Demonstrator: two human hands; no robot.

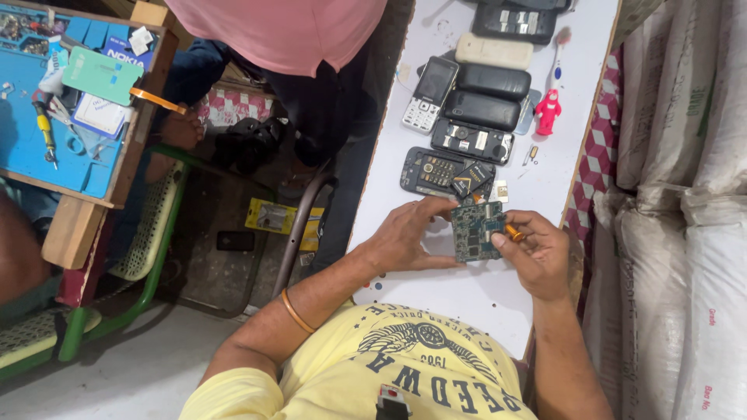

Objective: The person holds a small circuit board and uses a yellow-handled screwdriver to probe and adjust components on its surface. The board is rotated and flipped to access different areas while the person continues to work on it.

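I see a small green circuit board (476, 231), roughly rectangular and crowded with tiny dark chips and silvery patches, held up just above the near part of the white table (482, 299). My left hand (407, 236) is curled around the board's left edge, thumb and fingers pinching it. My right hand (539, 253) is closed on a tool with an orange handle (513, 232), its end touching the board's right edge; the tip is too small for me to make out, though it is probably a screwdriver. Further up the table, toward its far edge, a row of mobile phones and phone bodies lies close together: an opened dark phone with a bare keypad (433, 171) just beyond the board, a stripped rear housing (472, 141), two black back shells (484, 95), a silver keypad phone (429, 94) by the left edge, and a cream shell (493, 51). A little red figure (548, 111) stands near the right edge. Off the table to the left, a blue tray on a wooden bench (54, 159) holds a yellow-handled screwdriver (44, 132), a green card (102, 75) and small boxes. Another person in a pink shirt (278, 31) sits beside it.
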